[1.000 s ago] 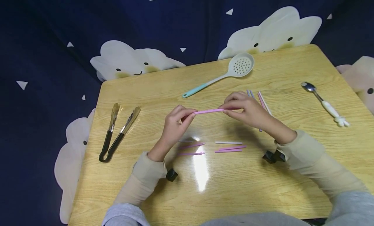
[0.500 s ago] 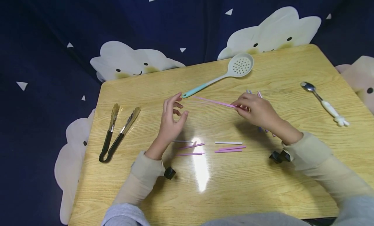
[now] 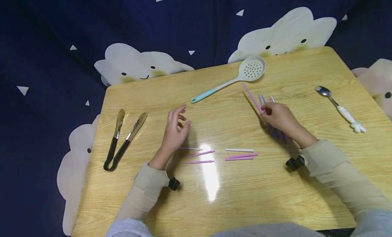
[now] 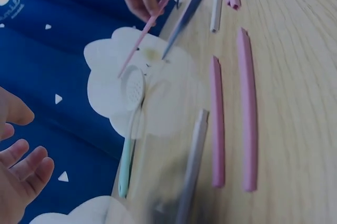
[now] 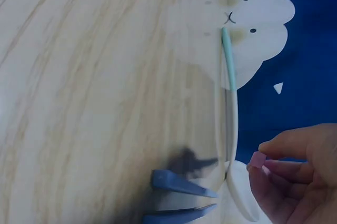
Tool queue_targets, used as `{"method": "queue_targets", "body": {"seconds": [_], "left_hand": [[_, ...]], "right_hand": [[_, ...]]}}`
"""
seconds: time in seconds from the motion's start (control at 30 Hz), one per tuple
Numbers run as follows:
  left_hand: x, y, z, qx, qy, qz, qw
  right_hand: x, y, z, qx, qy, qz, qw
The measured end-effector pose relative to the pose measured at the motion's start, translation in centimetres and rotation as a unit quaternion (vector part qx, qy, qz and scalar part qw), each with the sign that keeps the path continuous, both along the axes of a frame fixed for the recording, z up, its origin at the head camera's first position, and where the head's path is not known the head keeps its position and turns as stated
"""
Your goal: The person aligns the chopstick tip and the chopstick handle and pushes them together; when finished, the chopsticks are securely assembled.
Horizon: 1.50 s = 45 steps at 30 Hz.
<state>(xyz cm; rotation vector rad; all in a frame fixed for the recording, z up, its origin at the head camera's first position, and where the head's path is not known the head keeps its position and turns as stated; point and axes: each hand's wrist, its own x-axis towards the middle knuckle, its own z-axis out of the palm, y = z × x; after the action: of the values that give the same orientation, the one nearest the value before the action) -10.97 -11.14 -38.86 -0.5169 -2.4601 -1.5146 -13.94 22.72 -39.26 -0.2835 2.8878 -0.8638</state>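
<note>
Over the table point(image 3: 251, 196), right side: right hand point(image 3: 280, 118) pinches a pink stick point(image 3: 252, 97) near purple sticks point(image 3: 271, 131).
Left hand point(image 3: 175, 130): fingers loosely bent and apart.
Pink and white sticks point(image 3: 239, 158): lying between both arms.

**Glossy grain, bright metal, soft cloth**

We see wood grain on the bench point(image 3: 245, 196), glossy enough to throw back a white glare. The tongs point(image 3: 123, 148) have shiny metal ends; the spoon point(image 3: 346, 113) has a polished metal bowl. We read the skimmer point(image 3: 234, 80) as matt plastic, the pink sticks point(image 4: 247, 113) as smooth (plastic or paper, we cannot tell). Curtain point(image 3: 214, 26) and sleeves point(image 3: 324, 157) are cloth.
</note>
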Motion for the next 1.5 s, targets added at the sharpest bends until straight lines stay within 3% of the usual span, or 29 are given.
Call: {"method": "queue_targets", "body": {"seconds": [0.17, 0.3, 0.53, 0.83, 0.97, 1.13, 1.23, 1.3, 1.5], "left_hand": [[-0.2, -0.7, -1.0, -0.022, -0.008, 0.009, 0.9997], [-0.2, -1.0, -1.3, -0.037, 0.000, 0.009, 0.9993], [0.0, -1.4, -1.7, -0.055, -0.017, 0.008, 0.9983], [-0.1, -2.0, -2.2, -0.095, -0.042, 0.001, 0.9946], [0.0, -2.3, -2.5, -0.155, -0.058, -0.030, 0.9857], [0.3, -2.7, -3.1, -0.243, -0.072, -0.079, 0.9642], [0.5, -2.9, -3.4, -0.288, -0.055, -0.103, 0.9504], [0.6, -3.2, -3.6, -0.307, -0.037, -0.119, 0.9436], [1.0, -3.6, -3.9, -0.303, -0.007, -0.147, 0.9415]], "right_hand": [[-0.4, 0.4, -0.6, 0.028, -0.036, -0.014, 0.999], [-0.6, 0.4, -1.0, 0.049, -0.053, -0.017, 0.997], [-0.7, 0.1, -1.5, 0.051, -0.081, -0.009, 0.995], [-0.1, -0.6, -2.3, 0.085, -0.039, 0.026, 0.995], [0.0, -0.9, -2.4, 0.121, 0.005, 0.046, 0.992], [0.5, -1.4, -2.4, 0.156, 0.065, 0.050, 0.984], [0.9, -2.0, -2.1, 0.155, 0.085, 0.078, 0.981], [1.1, -2.4, -2.1, 0.129, 0.087, 0.121, 0.981], [1.9, -3.8, -2.6, 0.035, 0.059, 0.258, 0.964]]}}
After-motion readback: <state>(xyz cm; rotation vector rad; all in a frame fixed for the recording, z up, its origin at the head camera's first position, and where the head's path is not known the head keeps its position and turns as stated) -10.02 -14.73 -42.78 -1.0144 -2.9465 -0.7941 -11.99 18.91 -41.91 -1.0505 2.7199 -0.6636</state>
